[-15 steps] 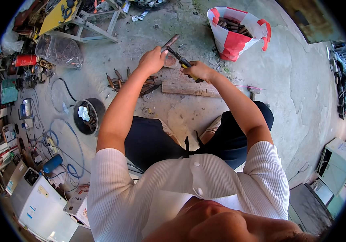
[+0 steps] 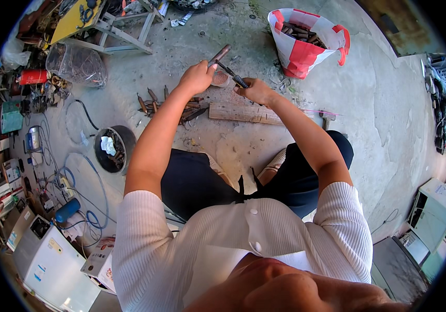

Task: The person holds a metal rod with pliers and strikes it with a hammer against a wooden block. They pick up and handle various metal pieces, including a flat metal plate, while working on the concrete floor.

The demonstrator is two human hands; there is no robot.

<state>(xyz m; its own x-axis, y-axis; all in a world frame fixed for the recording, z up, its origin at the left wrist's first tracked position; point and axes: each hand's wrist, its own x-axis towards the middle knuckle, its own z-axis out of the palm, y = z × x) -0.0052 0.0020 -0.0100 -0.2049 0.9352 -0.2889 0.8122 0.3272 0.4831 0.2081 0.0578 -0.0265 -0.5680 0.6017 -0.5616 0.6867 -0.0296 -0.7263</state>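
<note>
My left hand (image 2: 197, 78) is closed around a brown metal tube (image 2: 222, 53), whose far end points up and to the right. Closed on the dark handles of a pair of pliers (image 2: 231, 74) is my right hand (image 2: 256, 91). The pliers' narrow head meets the tube beside my left fingers; the exact contact is too small to make out. Just below the tool, a small round tub (image 2: 220, 79) with pinkish contents sits on the floor. Several brown tapered tubes (image 2: 152, 106) lie in a loose pile under my left forearm.
A wooden board (image 2: 246, 113) lies before my feet. To its upper right stands a red-and-white bag (image 2: 295, 60) of brown tubes. A black bucket (image 2: 125, 143) is beside my left knee. Hoses (image 2: 95, 174) and a yellow-topped stand (image 2: 77, 23) are on the left.
My right fingers have tightened round the pliers; the yellow on the handles that showed before is now hidden. The tube and my left hand have barely moved.
</note>
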